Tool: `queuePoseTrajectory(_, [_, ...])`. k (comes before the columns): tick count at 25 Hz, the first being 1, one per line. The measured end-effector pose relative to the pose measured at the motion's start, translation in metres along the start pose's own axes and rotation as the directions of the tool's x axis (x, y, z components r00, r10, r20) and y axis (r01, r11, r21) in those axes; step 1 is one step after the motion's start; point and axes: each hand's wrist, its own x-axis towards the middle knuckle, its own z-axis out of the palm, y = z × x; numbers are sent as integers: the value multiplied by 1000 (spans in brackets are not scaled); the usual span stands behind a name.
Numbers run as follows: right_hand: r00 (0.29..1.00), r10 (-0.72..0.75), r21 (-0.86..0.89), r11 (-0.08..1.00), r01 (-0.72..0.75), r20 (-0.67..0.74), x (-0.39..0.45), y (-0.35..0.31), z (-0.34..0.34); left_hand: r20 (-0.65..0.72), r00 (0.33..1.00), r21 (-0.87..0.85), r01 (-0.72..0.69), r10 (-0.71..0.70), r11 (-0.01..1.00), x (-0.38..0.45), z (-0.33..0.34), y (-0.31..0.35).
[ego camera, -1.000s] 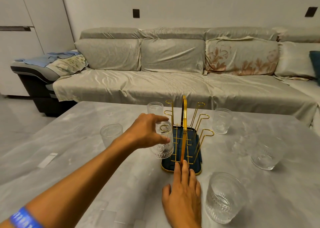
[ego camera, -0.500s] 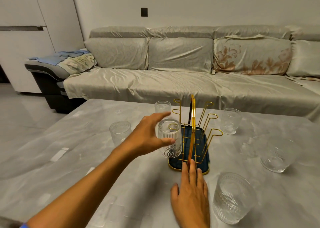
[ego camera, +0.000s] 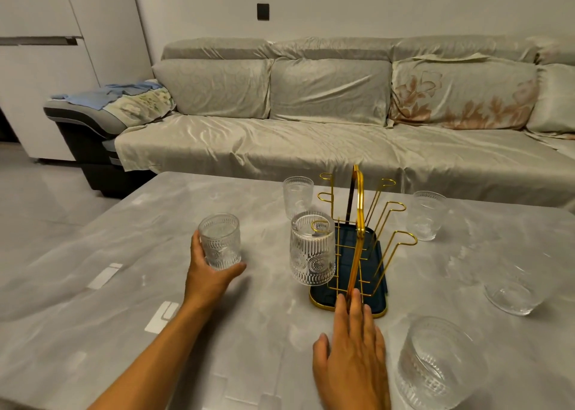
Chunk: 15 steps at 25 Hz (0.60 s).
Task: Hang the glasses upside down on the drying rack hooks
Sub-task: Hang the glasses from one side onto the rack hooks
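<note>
A gold wire drying rack on a dark blue tray stands mid-table. One ribbed clear glass hangs upside down on its near left hook. My left hand wraps around an upright glass standing on the table left of the rack. My right hand lies flat with fingers together, its fingertips touching the tray's near edge. More glasses stand upright: one behind the rack at left, one at the back right, one at the right, one near right.
The grey marble-look table runs to a far edge in front of a long sofa with a beige cover. White stickers lie on the table at left. A white cabinet stands at the far left.
My left hand let go of the glass now hanging on the near left hook, moved left and closed around the upright glass there. My right hand stayed at the tray.
</note>
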Motion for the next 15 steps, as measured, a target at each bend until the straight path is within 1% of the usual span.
queuePoseTrajectory(2, [1000, 6, -5, 1000, -6, 8, 0, 1, 0, -77, 996, 23, 56, -54, 998, 7, 4, -3])
queuePoseTrajectory(5, [1000, 2, -13, 1000, -2, -3, -1, 1, 0, -164, 983, 176, 116, -87, 978, 14, 10, -6])
queuePoseTrajectory(7, [1000, -4, -18, 1000, 4, -19, -2, 0, 1, -164, 981, 225, 137, -101, 965, 18, 11, -5])
queuePoseTrajectory(9, [999, -8, -25, 1000, 7, -34, -4, -2, 0, -130, 983, 196, 152, -128, 969, 20, 6, 3])
queuePoseTrajectory(10, [999, -12, -29, 1000, 11, -43, -4, -2, 0, -115, 985, 175, 145, -126, 974, 21, 1, 11])
queuePoseTrajectory(12, [999, -8, -35, 999, 7, -41, -3, -3, 0, -82, 994, 149, 86, -74, 985, 24, -12, 33])
queuePoseTrajectory(15, [1000, -5, -41, 999, 4, -26, 0, -3, -1, -4, 996, 113, -85, 86, 990, 35, -30, 98])
